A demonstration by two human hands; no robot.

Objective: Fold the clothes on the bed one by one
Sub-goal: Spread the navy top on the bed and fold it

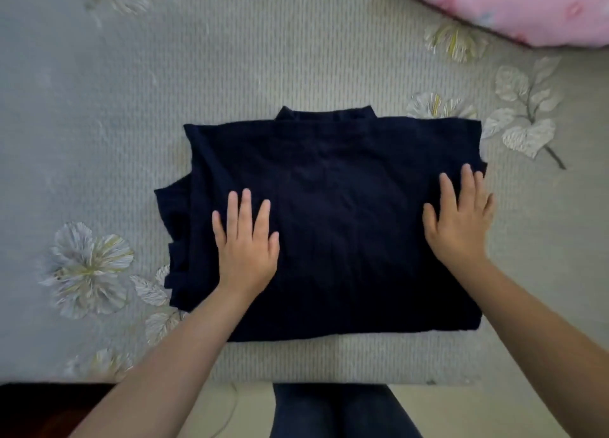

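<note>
I've got both hands, left hand (245, 240) and right hand (458, 220), spread flat, gripping nothing, on the navy top (329, 207), probably pressing its folds flat against the bed (164, 108).

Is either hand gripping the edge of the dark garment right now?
No, the left hand and right hand both lie flat, fingers spread, on top of the folded navy garment.

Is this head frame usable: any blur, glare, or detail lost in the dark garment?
Head view: soft, even light with no glare; the navy garment reads almost flat black, folds barely visible; both the left hand and right hand are fairly sharp; the pink pillow and corners look softer; wide-angle bending at the edges.
</note>
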